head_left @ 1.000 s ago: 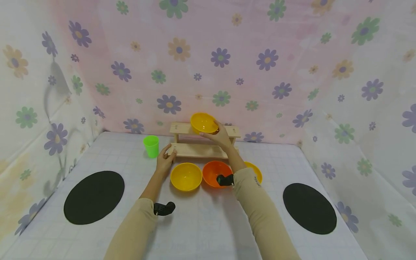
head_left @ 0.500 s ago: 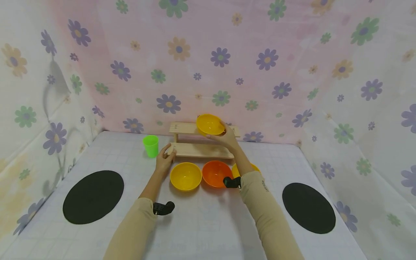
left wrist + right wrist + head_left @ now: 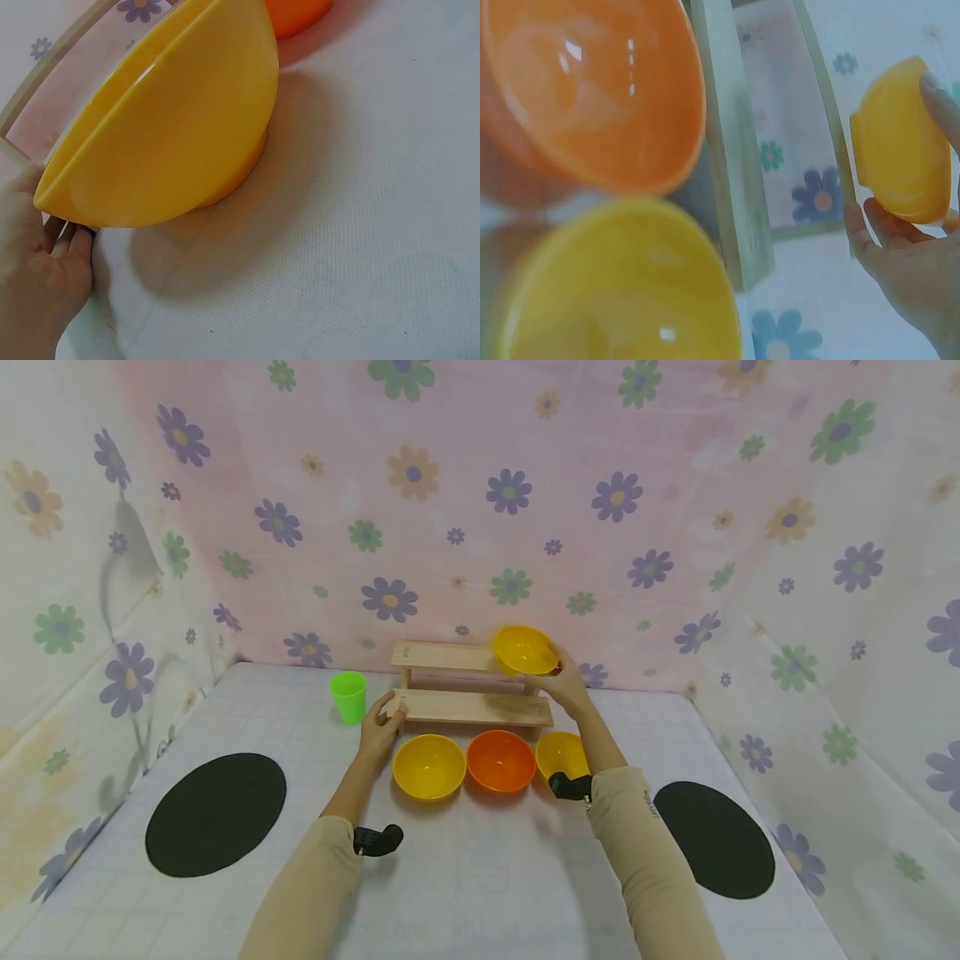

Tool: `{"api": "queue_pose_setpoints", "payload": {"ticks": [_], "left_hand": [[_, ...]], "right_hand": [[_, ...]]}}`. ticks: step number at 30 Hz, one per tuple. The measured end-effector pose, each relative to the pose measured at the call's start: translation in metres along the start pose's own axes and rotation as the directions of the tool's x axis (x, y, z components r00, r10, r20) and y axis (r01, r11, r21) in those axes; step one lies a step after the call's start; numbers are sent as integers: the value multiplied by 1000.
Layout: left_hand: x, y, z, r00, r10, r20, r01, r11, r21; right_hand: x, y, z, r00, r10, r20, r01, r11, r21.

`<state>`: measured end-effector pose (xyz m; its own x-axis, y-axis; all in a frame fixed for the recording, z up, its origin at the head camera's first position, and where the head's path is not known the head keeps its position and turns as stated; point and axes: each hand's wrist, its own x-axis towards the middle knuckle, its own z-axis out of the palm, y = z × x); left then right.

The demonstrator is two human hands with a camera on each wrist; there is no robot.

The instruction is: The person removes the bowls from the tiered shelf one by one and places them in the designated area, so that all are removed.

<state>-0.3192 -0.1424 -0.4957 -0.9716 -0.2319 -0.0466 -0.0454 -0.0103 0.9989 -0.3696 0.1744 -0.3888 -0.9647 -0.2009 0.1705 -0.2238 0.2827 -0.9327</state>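
Observation:
A small yellow bowl [image 3: 525, 650] is at the right end of the upper step of a two-tier wooden shelf [image 3: 468, 706]. My right hand [image 3: 564, 683] grips it from the right side, thumb and fingers around its wall in the right wrist view; whether its base touches the wood I cannot tell. At the lower step's left end, my left hand [image 3: 378, 731] holds the board's edge. In front of the shelf stand a larger yellow bowl [image 3: 429, 768], an orange bowl [image 3: 501, 762] and another yellow bowl [image 3: 561, 753], partly covered by the right wrist's camera.
A green cup [image 3: 348, 697] stands left of the shelf. Black oval mats [image 3: 216, 815] lie on the table's left and, partly under the right sleeve, on its right [image 3: 720, 839]. A flowered cloth wall [image 3: 480, 527] rises behind the shelf.
My right hand has carried the small yellow bowl rightward along the upper step, from its middle to its right end. The left hand has stayed at the shelf's left end.

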Motion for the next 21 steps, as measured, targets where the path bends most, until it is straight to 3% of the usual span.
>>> {"api": "queue_pose_setpoints", "payload": {"ticks": [6, 21], "left_hand": [[1, 0, 0, 1000, -9, 0, 9, 1000, -3], [-2, 0, -1, 1000, 15, 20, -14, 999, -41]], "right_hand": [[-8, 8, -26, 999, 41, -36, -42, 999, -30], [-46, 33, -68, 992, 31, -126, -42, 996, -83]]}}
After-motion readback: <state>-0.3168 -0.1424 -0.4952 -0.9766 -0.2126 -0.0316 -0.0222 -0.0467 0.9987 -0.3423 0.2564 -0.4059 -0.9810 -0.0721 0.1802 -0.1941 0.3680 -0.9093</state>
